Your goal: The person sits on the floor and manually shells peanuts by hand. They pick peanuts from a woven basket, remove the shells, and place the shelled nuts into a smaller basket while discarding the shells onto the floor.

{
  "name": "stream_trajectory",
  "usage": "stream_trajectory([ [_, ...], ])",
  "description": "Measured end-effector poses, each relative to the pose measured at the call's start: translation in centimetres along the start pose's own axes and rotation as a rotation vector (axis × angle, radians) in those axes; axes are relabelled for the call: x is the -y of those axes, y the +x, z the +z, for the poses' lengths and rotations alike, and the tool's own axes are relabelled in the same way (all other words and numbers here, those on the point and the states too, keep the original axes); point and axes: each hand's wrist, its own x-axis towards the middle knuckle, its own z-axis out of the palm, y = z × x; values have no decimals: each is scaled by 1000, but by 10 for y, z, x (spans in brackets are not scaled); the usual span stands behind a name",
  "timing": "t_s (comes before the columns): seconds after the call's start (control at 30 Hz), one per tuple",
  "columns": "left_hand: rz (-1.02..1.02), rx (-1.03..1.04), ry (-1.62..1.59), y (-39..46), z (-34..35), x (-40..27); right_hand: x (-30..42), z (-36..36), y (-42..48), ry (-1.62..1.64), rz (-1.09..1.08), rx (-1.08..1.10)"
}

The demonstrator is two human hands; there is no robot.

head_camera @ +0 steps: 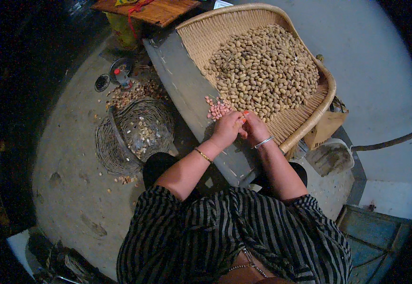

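Note:
My left hand (pixel 228 127) and my right hand (pixel 256 126) meet over the open edge of a woven winnowing basket (pixel 280 139). Their fingers touch around something small, perhaps a peanut, that the fingers mostly hide. Beyond them, a large heap of unshelled peanuts (pixel 262 71) lies in the basket. A small pile of pink shelled peanut kernels (pixel 218 107) sits just left of my left hand, on the grey board (pixel 191 88) beside the basket's edge.
A handled wicker basket (pixel 103 149) with some shells inside stands on the floor at left. Shell scraps (pixel 135 93), a red-capped bottle (pixel 122 78) and a wooden stool (pixel 159 12) are farther up. A dirty long-handled scoop (pixel 330 156) and a cardboard box (pixel 324 129) lie at right.

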Motion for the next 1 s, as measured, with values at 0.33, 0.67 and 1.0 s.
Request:
stream_trajectory([
  [0.33,7,-3,-20,2,0,4,-2,-5,1,52,7,116],
  [0.67,-245,-63,-201,7,0,0,-17,-9,4,163,-10,109],
  [1.0,-477,-51,-449,7,-7,2,-16,-27,15,-544,-141,-2],
])
